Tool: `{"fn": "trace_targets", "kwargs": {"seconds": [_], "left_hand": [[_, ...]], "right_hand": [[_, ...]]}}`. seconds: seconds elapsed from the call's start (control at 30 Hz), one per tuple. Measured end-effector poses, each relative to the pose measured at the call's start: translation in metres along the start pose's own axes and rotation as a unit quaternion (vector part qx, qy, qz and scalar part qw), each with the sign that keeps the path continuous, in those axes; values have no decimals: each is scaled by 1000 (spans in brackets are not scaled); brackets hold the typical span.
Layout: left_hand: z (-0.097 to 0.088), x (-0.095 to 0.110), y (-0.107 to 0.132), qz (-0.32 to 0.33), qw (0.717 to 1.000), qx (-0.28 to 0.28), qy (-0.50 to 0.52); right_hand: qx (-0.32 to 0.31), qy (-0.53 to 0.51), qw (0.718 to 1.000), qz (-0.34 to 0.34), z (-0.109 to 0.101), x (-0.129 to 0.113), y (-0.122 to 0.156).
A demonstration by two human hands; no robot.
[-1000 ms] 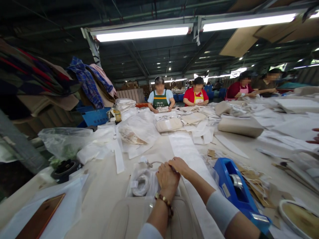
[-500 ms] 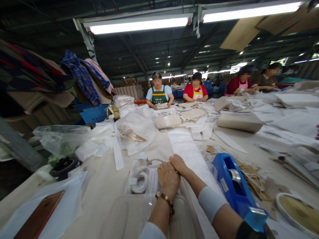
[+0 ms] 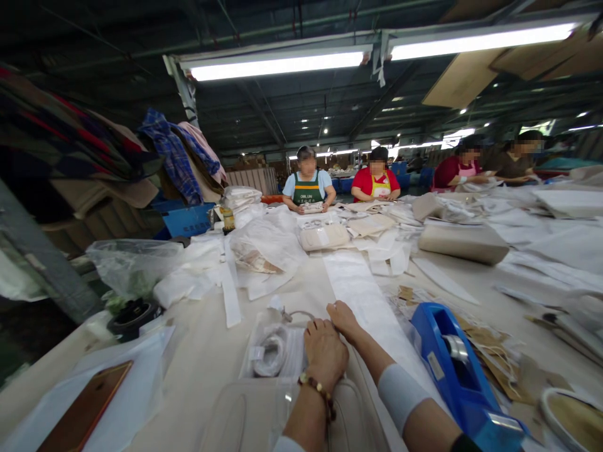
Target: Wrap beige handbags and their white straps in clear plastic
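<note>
A flat beige padded piece [image 3: 235,408] with stitched curves lies in front of me under clear plastic. A coiled pale cord [image 3: 271,355] sits in a clear plastic bag at its far end, and a thin loop of cord [image 3: 301,314] shows beyond it. My left hand [image 3: 325,348], with a beaded bracelet at the wrist, presses down beside the coil, its fingers curled. Touching it on the right is my right hand [image 3: 345,319], also closed, at the bundle's far right corner. Whatever lies under the fingers of both hands is hidden.
To the right stands a blue tape dispenser [image 3: 464,376], with a roll of tape [image 3: 560,411] nearby. A phone [image 3: 89,405] lies at left on white sheets. Plastic bags [image 3: 268,248] and a beige padded bundle [image 3: 325,236] lie ahead. Several people work across the table.
The whole view has shifted slightly, so everything sits lower and further right. My hands stay together at the bundle's far end, with the fingers little changed.
</note>
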State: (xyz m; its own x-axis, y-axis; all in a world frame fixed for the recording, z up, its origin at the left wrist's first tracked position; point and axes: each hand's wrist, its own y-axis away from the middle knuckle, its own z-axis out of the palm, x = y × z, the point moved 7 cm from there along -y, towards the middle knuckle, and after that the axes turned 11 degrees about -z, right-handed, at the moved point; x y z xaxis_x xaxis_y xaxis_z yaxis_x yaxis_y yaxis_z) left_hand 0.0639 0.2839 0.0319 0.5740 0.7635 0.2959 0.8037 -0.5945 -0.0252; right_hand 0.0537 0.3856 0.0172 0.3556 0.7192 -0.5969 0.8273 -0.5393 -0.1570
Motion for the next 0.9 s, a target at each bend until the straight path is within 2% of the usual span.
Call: {"fn": "trace_targets", "kwargs": {"seconds": [0.17, 0.27, 0.37, 0.43, 0.47, 0.5, 0.53, 0.6, 0.7, 0.9], "left_hand": [[-8, 1, -1, -7, 999, -21, 36], [-32, -15, -4, 8, 996, -42, 74], [-69, -60, -2, 15, 995, 7, 94], [-84, -103, 1, -30, 995, 50, 84], [-86, -126, 4, -71, 993, 63, 74], [-82, -149, 5, -129, 989, 49, 53], [-76, -165, 7, -155, 986, 35, 51], [-62, -182, 8, -165, 985, 11, 53], [-47, -186, 6, -156, 986, 1, 66], [-32, -187, 1, -164, 983, -8, 76]], "right_hand": [[23, -95, 993, 68, -11, 8, 17], [40, -136, 987, 77, -25, 13, 44], [41, -161, 984, 63, -30, 9, 75], [32, -172, 984, 44, -24, 0, 92], [29, -171, 984, 34, -20, -6, 97], [28, -166, 985, 24, -16, -12, 100], [30, -157, 987, 14, -12, -18, 101], [36, -133, 991, -1, -7, -28, 99], [27, -102, 994, -22, -3, -37, 91], [-26, -74, 995, -58, 4, -39, 84]]}}
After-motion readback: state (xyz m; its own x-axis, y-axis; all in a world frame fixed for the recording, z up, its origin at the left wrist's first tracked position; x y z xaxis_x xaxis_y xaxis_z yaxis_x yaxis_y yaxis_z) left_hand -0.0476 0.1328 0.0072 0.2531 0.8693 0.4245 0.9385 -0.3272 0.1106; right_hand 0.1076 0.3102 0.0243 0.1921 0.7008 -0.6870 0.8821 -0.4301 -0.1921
